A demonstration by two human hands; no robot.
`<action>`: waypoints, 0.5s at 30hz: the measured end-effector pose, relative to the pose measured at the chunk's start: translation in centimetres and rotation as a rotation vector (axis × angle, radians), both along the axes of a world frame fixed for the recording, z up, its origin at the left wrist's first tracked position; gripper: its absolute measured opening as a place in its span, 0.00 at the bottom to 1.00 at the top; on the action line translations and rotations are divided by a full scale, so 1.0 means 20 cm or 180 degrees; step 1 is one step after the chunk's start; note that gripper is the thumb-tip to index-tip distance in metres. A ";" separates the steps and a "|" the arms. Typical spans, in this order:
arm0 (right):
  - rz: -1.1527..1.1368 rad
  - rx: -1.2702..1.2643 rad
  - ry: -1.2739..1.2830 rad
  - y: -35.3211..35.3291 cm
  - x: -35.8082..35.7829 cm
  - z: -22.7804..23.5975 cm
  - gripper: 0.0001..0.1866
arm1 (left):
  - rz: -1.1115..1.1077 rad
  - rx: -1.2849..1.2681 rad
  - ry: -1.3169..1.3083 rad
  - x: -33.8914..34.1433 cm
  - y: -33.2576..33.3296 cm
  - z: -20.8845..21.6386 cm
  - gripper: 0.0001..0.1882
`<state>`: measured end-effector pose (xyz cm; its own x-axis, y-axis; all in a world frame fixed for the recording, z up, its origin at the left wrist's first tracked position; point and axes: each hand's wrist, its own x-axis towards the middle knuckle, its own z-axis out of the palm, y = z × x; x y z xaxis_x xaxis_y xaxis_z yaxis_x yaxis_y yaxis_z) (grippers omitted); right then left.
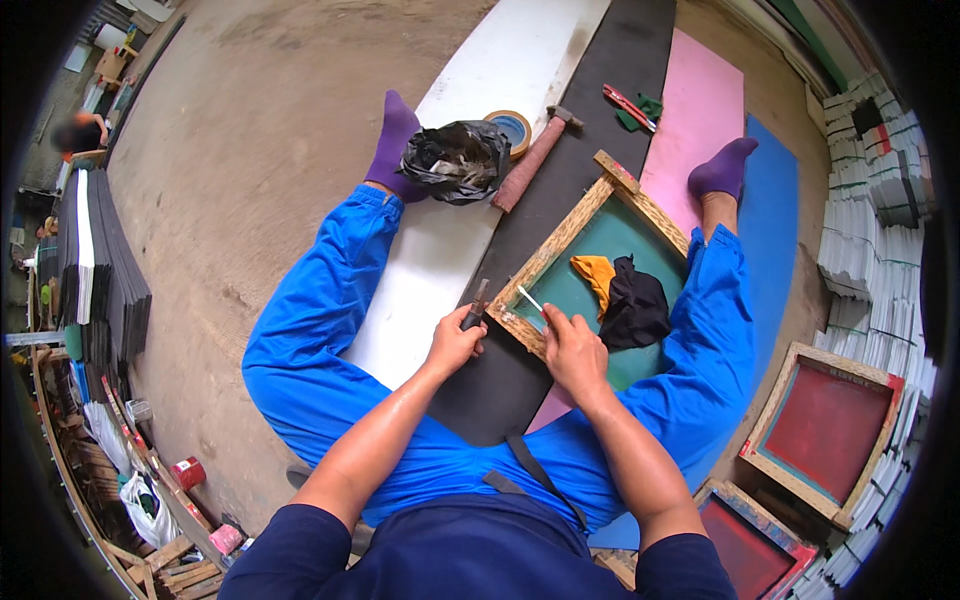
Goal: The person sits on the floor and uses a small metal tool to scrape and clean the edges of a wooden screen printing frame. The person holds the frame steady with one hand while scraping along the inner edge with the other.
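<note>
Seated worker in blue trousers, navy top and purple socks

The person wears loose, bright blue trousers (pixel 330 330) that crease at the knees, with purple socks on the left foot (pixel 392 140) and the right foot (pixel 722 168) at the far end. A dark navy short-sleeved top (pixel 470 550) covers the chest and shoulders near the lower edge, leaving both forearms bare. A dark strap (pixel 540 475) crosses the lap just above the top's hem.

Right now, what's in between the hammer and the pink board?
In the head view, a long black sheet lies between the hammer and the pink board, with the wooden frame's upper corner reaching in.
</note>
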<state>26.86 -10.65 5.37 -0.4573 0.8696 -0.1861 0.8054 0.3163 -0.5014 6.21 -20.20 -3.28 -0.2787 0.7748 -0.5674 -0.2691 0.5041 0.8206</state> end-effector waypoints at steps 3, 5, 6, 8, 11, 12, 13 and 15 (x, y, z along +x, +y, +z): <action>-0.0395 0.0018 0.0281 0.06 -0.01 -0.06 0.15 | -0.0028 0.0044 -0.0048 -0.01 0.01 -0.02 0.23; -0.0695 -0.0292 0.0192 0.12 -0.03 -0.07 0.16 | -0.0070 0.0048 -0.0011 -0.02 0.01 -0.03 0.23; -0.0752 -0.0283 0.0295 0.14 -0.04 -0.06 0.15 | -0.0058 0.0059 -0.0050 -0.02 0.01 -0.03 0.23; -0.0715 -0.0036 0.0390 0.18 -0.06 -0.07 0.14 | -0.0034 0.0082 -0.0131 -0.02 0.01 -0.03 0.23; -0.0598 0.0115 0.0261 0.19 -0.04 -0.08 0.13 | -0.0043 0.0114 -0.0051 -0.01 0.00 -0.03 0.23; -0.0550 0.0124 0.0180 0.20 -0.02 -0.08 0.14 | -0.0046 0.0117 -0.0052 -0.01 0.00 -0.03 0.23; -0.0505 0.0163 0.0159 0.19 -0.01 -0.09 0.15 | -0.0050 0.0120 -0.0054 -0.01 0.00 -0.03 0.23; -0.0415 0.0238 0.0117 0.19 0.01 -0.10 0.17 | -0.0048 0.0097 -0.0057 -0.01 0.01 -0.02 0.23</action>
